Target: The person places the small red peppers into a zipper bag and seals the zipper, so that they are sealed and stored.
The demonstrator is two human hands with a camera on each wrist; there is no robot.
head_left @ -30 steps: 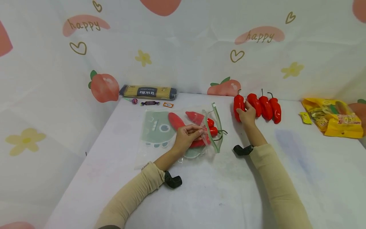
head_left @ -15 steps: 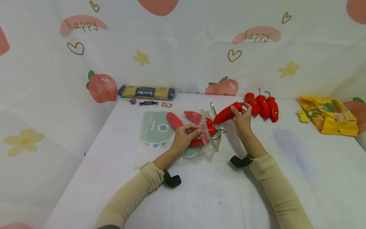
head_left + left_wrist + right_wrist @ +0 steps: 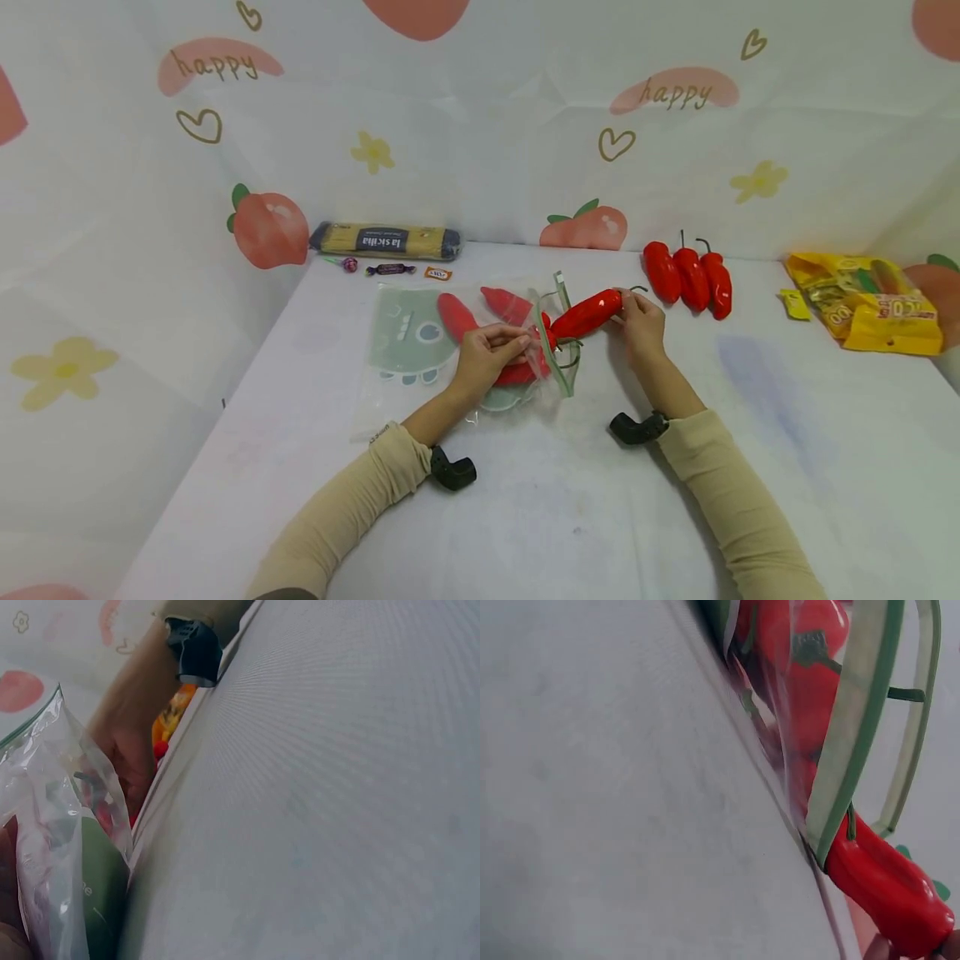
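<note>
A clear zip bag [image 3: 408, 333] with a green cartoon print lies on the table, its green-edged mouth [image 3: 866, 735] gaping to the right. My left hand [image 3: 483, 360] pinches the bag's upper film near that mouth. Inside are several red peppers [image 3: 459, 317] with green stems, partly behind my fingers. With its fingertips, my right hand [image 3: 642, 327] grips another red pepper [image 3: 588, 315] at the stem end. This pepper slants down to the left, its tip within the bag's opening. In the right wrist view, the held pepper [image 3: 889, 892] passes behind the green edge.
Three red peppers [image 3: 692, 279] stand in a row at the back, right of my right hand. Farther right lie a yellow candy bag [image 3: 870, 304] and a small yellow packet [image 3: 795, 305]. At back left are a spaghetti pack [image 3: 386, 242], a lollipop [image 3: 349, 265] and two wrapped candies [image 3: 391, 269].
My right hand has picked up the leftmost pepper of the back row, tilted it and brought it left, tip first, into the bag's mouth. The left hand has kept its pinch.
</note>
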